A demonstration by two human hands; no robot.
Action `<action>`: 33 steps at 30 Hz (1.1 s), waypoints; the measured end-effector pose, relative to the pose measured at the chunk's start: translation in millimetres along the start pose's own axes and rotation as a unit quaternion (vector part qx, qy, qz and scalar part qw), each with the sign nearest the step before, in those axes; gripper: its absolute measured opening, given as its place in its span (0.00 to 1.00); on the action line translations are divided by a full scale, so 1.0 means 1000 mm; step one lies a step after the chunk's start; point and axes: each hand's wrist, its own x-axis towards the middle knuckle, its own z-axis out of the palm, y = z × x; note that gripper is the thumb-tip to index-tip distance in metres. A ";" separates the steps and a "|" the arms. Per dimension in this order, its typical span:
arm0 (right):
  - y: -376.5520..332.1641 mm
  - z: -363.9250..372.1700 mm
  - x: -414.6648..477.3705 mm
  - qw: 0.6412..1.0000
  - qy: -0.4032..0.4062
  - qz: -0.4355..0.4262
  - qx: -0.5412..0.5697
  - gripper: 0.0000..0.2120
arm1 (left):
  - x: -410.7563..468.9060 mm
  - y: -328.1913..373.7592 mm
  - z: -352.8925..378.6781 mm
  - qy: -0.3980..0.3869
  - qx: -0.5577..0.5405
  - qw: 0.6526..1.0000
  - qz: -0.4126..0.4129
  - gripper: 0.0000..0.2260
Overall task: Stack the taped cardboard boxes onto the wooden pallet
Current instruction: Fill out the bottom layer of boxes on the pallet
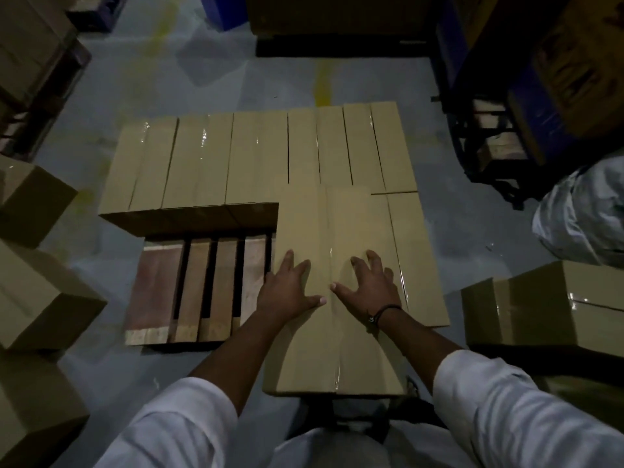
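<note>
While both hands lay flat on its top, the long taped box (337, 217) sat on the right half of the wooden pallet (196, 285), running from the pallet's near edge up to its far row. The left hand (287, 292) was spread palm down, fingers straight, near the box's left edge. The right hand (369, 285) was spread too, fingers splayed, just across the clear tape seam from it. Neither hand curled round anything. A dark band (385, 310) circled the right wrist.

Bare slats showed only at the pallet's near left corner. Across its far side a row of taped boxes (256, 157) stood side by side, touching. Another box (418, 258) lay along the pallet's right edge, touching the one under the hands. The near end of the pressed box seemed to stick out past the pallet's near edge, though the dim light made that hard to confirm.

Left of the pallet, loose boxes (33, 295) sat on the grey floor (169, 79). Right of it stood one more loose carton (557, 305), and beyond that a pale crumpled heap (580, 211).
</note>
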 end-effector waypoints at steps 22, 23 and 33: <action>0.065 0.146 0.151 0.997 -0.039 0.001 -0.061 0.40 | 0.167 -0.093 0.140 -0.022 -0.048 0.999 0.009 0.44; 0.070 0.153 0.158 0.997 -0.037 -0.002 -0.061 0.40 | 0.174 -0.098 0.149 -0.016 -0.047 0.999 0.013 0.44; 0.106 0.192 0.202 0.998 -0.032 -0.020 -0.059 0.41 | 0.223 -0.111 0.209 0.012 -0.033 0.999 0.014 0.44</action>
